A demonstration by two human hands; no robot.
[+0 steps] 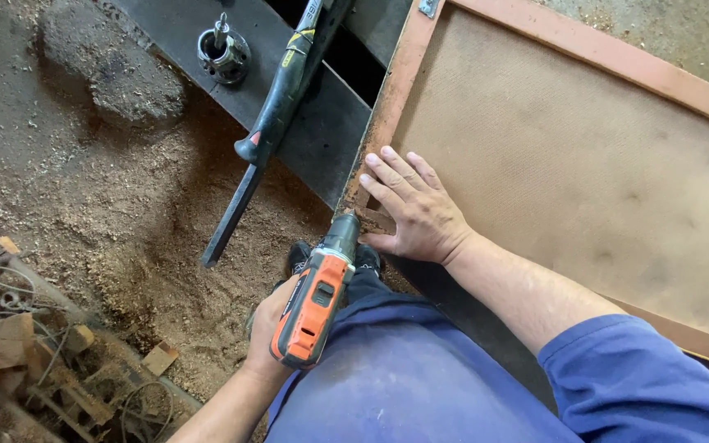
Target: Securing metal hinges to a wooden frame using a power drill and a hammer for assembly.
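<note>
Cordless drill (315, 299), orange and black body, is gripped in the left hand (268, 324); fingers are wrapped around the handle, mostly hidden beneath the tool. The drill nose (343, 234) points away from the person and meets the near left corner of the framed panel (551, 164); the bit itself cannot be made out.

Right hand (412, 209) lies flat on that same corner of the panel, palm down, fingers spread and extended, holding nothing. The thumb sits just beside the drill nose, fingertips touching the frame's left rail.

The panel is a brown fibreboard sheet bordered by a worn orange-painted wooden frame (383, 115). It rests over a dark metal worktop (322, 139), running from its near left corner toward the far right.

On the worktop, left of the panel, a long black-handled tool (276, 115) with yellow markings lies diagonally, its flat dark blade overhanging the worktop's left edge above the floor. Near the worktop's far left edge stands a round metal fitting (223, 51) with an upright pin.

The floor (125, 213) is covered in sawdust. At its near left corner lies a heap of wood offcuts and wire (34, 353). The person wears blue workwear (420, 385)
</note>
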